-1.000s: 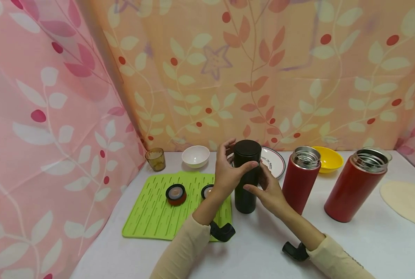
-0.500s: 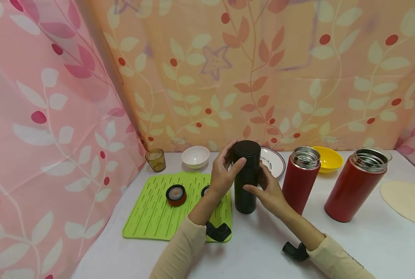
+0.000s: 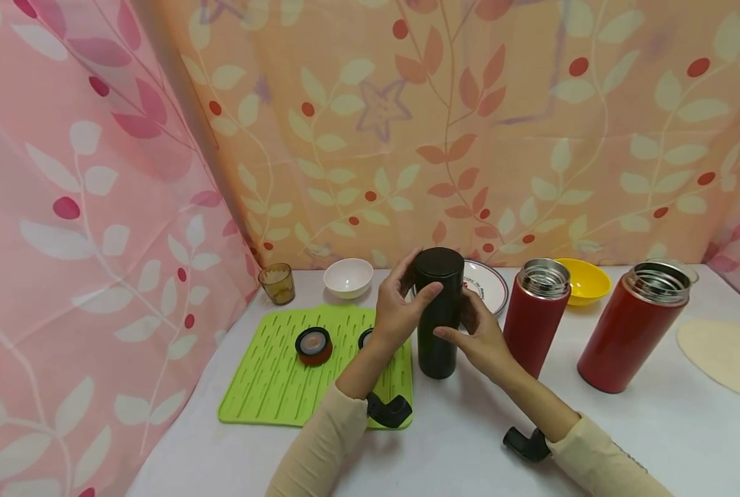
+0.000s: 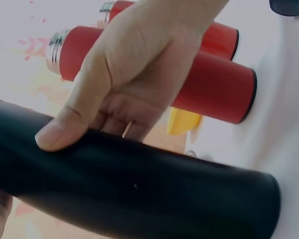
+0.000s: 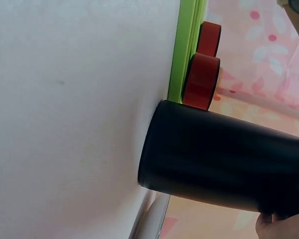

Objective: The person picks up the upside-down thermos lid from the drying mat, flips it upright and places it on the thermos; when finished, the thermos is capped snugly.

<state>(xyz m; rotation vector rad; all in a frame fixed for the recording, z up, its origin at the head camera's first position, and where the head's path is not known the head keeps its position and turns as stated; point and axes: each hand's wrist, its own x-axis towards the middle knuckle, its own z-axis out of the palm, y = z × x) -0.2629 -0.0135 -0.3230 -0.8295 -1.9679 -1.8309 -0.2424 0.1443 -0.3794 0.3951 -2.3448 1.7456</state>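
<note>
on the white table point(image 3: 656, 442), right in the middle, a tall black flask point(image 3: 439, 314) stands upright with its black lid on. it sits just beside the right edge of the green mat point(image 3: 270, 373). the left hand point(image 3: 400, 309) is curled round the top part of the flask, with the thumb lying across the front just under the lid. the right hand point(image 3: 478, 338) wraps round the middle of the flask from the other side, fingers bent on it. both hands have hold of the flask.

two red caps lie on the green mat, one point(image 3: 313, 345) in plain sight and one point(image 3: 366, 338) partly hidden behind the left wrist. two red flasks stand open to the right, a near one point(image 3: 534, 317) just beside the right hand and a far one point(image 3: 631, 335) well apart from it. behind them sit a yellow bowl point(image 3: 587, 281), a plate point(image 3: 488, 286), a white bowl point(image 3: 348, 277) and a small brown glass point(image 3: 277, 283).
</note>
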